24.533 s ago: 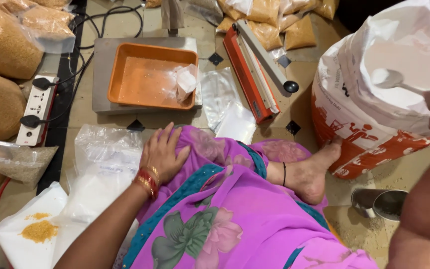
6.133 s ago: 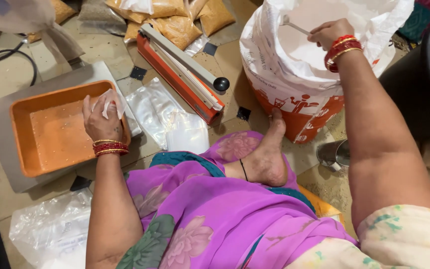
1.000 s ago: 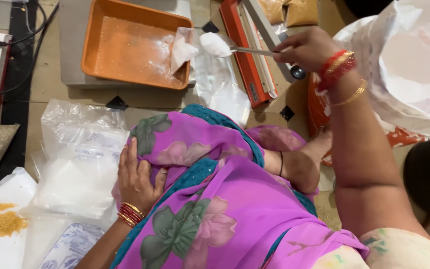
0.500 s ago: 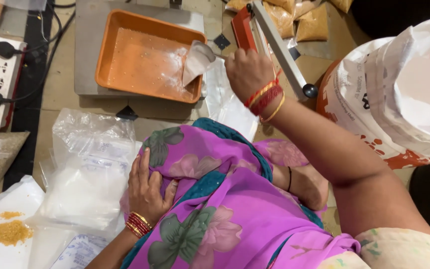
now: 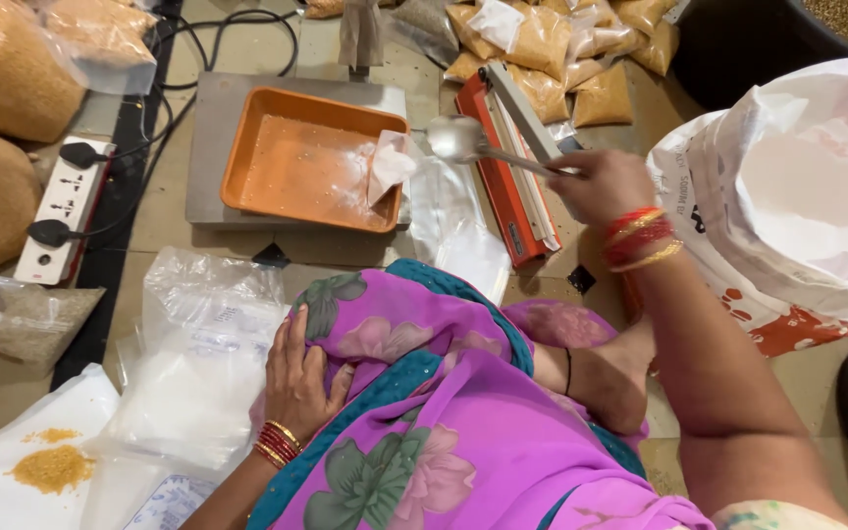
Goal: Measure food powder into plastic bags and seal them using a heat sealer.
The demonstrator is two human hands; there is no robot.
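Note:
My right hand [image 5: 599, 183] grips the handle of a metal spoon [image 5: 455, 138], whose bowl hangs just right of a small plastic bag [image 5: 390, 163] leaning in the orange tray [image 5: 287, 167]. The tray sits on a grey weighing scale [image 5: 210, 147]. White powder dusts the tray floor. My left hand [image 5: 298, 378] rests flat on my knee, on the purple cloth, holding nothing. A big white sack [image 5: 787, 196] of white powder stands open at the right.
A red heat sealer [image 5: 507, 167] lies between tray and sack. Empty clear bags [image 5: 198, 363] pile at the left. Filled packets of yellow grain [image 5: 552, 49] lie at the top, large grain bags [image 5: 2, 118] and a power strip [image 5: 56, 211] at the left.
My right hand has drawn the spoon back from the small bag toward the right, its bowl now empty-looking. The left hand stays on my knee.

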